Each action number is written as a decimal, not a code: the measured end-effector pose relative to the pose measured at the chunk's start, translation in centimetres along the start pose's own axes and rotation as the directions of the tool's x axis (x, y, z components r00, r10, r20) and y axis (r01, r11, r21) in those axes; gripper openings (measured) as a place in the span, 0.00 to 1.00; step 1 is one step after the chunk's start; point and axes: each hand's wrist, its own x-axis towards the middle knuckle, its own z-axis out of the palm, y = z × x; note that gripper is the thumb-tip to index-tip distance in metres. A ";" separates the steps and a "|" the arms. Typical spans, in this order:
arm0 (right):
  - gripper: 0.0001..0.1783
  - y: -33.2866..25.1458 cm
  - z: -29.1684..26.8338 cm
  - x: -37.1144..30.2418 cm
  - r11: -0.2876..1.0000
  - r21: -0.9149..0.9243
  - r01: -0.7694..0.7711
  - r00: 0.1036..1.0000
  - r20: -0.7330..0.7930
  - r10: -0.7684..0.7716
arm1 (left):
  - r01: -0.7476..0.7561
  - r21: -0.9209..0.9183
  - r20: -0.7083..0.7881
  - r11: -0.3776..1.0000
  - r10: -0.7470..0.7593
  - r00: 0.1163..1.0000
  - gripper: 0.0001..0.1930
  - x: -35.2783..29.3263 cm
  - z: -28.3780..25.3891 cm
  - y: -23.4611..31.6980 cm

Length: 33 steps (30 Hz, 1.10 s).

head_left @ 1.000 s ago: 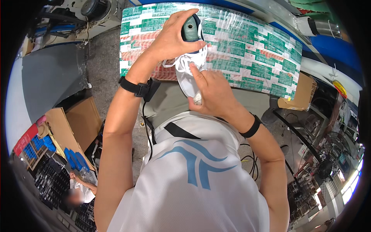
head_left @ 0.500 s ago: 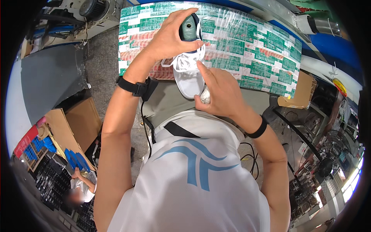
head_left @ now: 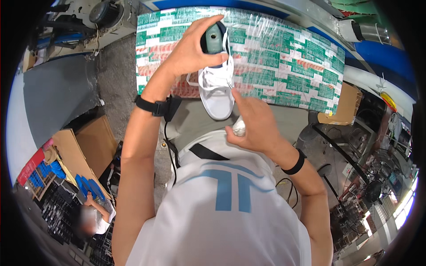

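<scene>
A white sneaker [head_left: 217,104] with loose white laces [head_left: 215,78] points its toe toward me. Inside its opening sits a green shoe last [head_left: 214,39] with a round hole on top. My left hand [head_left: 191,49] is closed round the heel and collar, thumb across the tongue. My right hand [head_left: 256,120] is closed on a tool with a white wrapped-looking handle [head_left: 239,127]. From its index fingertip a thin metal tip reaches the side of the laces. The tool's exact kind is hard to make out, and fingers hide most of it.
Beneath the shoe lies a surface covered in green and white printed tape [head_left: 284,62] under clear film. A cardboard box [head_left: 344,106] stands at right, a black fan [head_left: 374,190] below it. At left are a grey panel [head_left: 57,93], an open carton [head_left: 95,142] and another person [head_left: 95,217].
The sneaker and my left hand have shifted slightly toward me. My right hand has drawn back a little, and the metal tip now shows at the laces.
</scene>
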 end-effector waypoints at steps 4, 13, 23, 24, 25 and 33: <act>0.51 3.2 0.8 2.2 0.951 0.193 -0.241 0.958 -0.111 0.265 | 0.243 -0.586 0.149 0.773 -0.191 0.970 0.66 -2.7 -2.1 -2.7; 0.45 1.8 5.8 4.5 0.928 0.358 -0.100 0.992 -0.035 0.121 | 0.477 -0.720 -0.104 0.504 -0.758 0.643 0.39 -9.4 -0.6 0.1; 0.39 18.2 0.3 4.6 0.982 -0.077 -0.170 0.944 -0.300 0.140 | 0.196 0.356 -0.399 0.914 -0.041 0.916 0.37 10.3 -15.8 0.9; 0.39 18.5 0.4 5.0 0.986 -0.072 -0.152 0.942 -0.311 0.123 | 0.196 0.345 -0.398 0.918 -0.046 0.916 0.38 13.7 -18.3 0.0; 0.39 18.5 0.7 4.9 0.984 -0.110 -0.143 0.945 -0.310 0.102 | 0.162 0.312 -0.331 0.936 -0.052 0.942 0.40 17.4 -20.6 -1.3; 0.30 18.5 1.5 5.3 0.984 -0.123 -0.131 0.918 -0.390 0.073 | 0.356 0.789 -0.450 0.501 0.078 0.890 0.41 33.0 -21.1 -9.9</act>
